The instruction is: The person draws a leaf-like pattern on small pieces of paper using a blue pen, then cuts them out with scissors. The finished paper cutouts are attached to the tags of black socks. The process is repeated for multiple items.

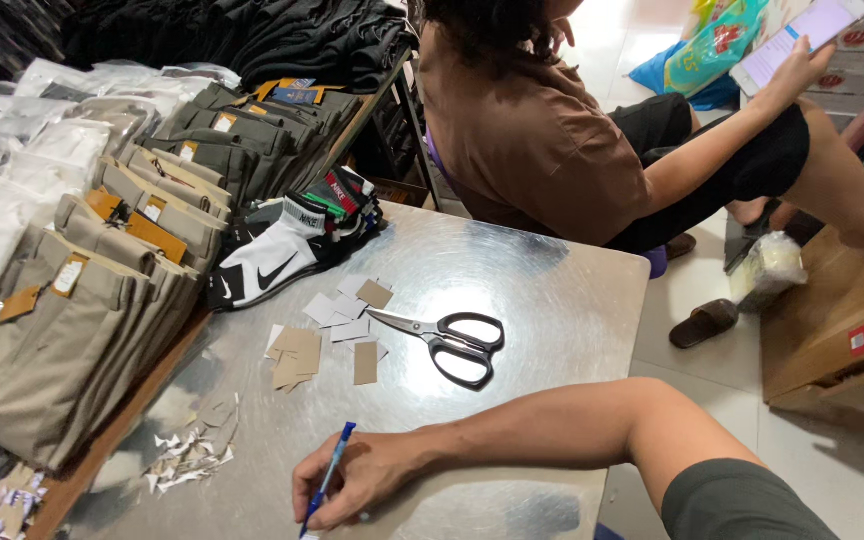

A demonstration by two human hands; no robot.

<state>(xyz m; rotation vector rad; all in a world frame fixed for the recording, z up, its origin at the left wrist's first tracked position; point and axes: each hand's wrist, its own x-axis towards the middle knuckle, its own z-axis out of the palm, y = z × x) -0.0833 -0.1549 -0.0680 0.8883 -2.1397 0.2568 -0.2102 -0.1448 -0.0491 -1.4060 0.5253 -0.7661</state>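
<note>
My right hand [362, 482] rests on the metal table [542, 290] at the near edge, its fingers closed around a blue pen [331, 474] with the tip pointing down at the tabletop. The forearm reaches in from the right, with a dark grey sleeve at the shoulder. Black-handled scissors [454, 341] lie shut on the table beyond the hand. Several small brown and white card tags [324, 332] lie scattered left of the scissors. My left hand is not in view.
Stacks of folded khaki and olive trousers [82, 300] line the left side, with a bundle of black and white socks [287, 245] beside them. Paper scraps [188, 456] lie near the table's left edge. A person in a brown shirt [532, 130] sits beyond the table holding a phone [800, 35]. Cardboard box [842, 330] at right.
</note>
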